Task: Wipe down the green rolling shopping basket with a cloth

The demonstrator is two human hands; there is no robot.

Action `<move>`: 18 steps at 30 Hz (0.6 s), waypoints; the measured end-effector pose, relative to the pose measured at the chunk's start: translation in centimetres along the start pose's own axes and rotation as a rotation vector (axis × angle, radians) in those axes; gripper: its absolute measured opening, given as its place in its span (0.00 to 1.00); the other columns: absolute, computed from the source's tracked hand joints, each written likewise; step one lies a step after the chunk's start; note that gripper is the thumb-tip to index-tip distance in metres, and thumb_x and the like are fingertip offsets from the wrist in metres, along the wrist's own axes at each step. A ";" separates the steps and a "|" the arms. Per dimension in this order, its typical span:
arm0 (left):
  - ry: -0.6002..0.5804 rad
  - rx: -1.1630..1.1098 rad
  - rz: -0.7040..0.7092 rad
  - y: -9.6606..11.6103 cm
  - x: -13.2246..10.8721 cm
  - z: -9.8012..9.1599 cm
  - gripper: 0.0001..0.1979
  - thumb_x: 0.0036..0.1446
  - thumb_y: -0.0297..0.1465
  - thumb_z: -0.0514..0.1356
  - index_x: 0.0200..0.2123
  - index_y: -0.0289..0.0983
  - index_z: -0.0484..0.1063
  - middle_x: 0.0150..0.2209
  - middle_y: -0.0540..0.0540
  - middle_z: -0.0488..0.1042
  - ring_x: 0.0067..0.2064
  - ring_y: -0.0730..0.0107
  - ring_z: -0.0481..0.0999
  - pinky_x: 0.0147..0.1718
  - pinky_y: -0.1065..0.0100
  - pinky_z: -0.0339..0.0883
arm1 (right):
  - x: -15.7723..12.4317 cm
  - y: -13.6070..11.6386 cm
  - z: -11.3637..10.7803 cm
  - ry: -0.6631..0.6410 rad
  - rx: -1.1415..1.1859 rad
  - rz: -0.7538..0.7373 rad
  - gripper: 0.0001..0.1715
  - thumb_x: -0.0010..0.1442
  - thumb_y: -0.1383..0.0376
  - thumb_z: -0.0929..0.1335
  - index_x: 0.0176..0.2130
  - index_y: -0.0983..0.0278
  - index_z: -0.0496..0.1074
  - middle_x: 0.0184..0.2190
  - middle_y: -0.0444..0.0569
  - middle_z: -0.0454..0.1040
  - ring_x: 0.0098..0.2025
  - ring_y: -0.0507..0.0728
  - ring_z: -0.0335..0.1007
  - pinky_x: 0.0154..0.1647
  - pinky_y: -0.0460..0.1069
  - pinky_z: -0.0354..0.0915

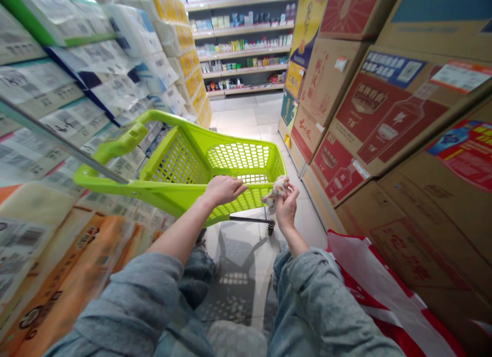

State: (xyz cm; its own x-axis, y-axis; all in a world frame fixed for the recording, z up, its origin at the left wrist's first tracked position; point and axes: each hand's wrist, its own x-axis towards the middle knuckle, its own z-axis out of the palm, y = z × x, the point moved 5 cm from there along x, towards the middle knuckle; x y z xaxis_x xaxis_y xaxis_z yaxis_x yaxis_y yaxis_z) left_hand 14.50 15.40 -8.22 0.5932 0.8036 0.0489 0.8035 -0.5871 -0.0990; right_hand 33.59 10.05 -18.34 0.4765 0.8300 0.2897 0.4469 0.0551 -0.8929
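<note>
While the green basket [172, 162] stands tilted in the aisle, the left hand [223, 189] lies over its near rim (whether that grip truly clamps the plastic, I cannot tell). Just right of that rim, the right hand [286, 207] has its grip pinched on a crumpled cloth [275, 190]. Stacked packs [77, 90] crowd the basket's left, cartons [384, 116] its right. If the left hand slips, the wheeled basket could roll or tip into the packs, and the bunched cloth could drop inside.
</note>
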 end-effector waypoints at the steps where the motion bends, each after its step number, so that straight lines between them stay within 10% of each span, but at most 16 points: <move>1: 0.003 -0.001 -0.001 0.0 0.0 0.0 0.30 0.63 0.50 0.38 0.33 0.41 0.74 0.36 0.44 0.78 0.37 0.64 0.76 0.33 0.68 0.62 | 0.0 0.4 -0.2 0.019 0.018 0.018 0.26 0.63 0.64 0.55 0.59 0.65 0.49 0.54 0.59 0.68 0.52 0.56 0.68 0.47 0.50 0.65; 18: 0.030 0.051 0.005 0.5 0.3 0.2 0.30 0.64 0.47 0.37 0.34 0.38 0.73 0.34 0.42 0.78 0.37 0.63 0.76 0.32 0.67 0.61 | -0.3 7.5 2.2 -0.174 -0.213 0.178 0.21 0.49 0.69 0.60 0.42 0.65 0.72 0.41 0.50 0.74 0.44 0.57 0.69 0.48 0.52 0.64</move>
State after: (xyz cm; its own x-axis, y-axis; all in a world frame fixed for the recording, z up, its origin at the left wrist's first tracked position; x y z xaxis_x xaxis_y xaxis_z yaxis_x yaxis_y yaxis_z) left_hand 15.12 15.39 -8.45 0.5991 0.7969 0.0783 0.7973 -0.5847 -0.1496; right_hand 35.11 11.40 -25.86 0.4335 0.8994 0.0557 0.5250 -0.2018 -0.8268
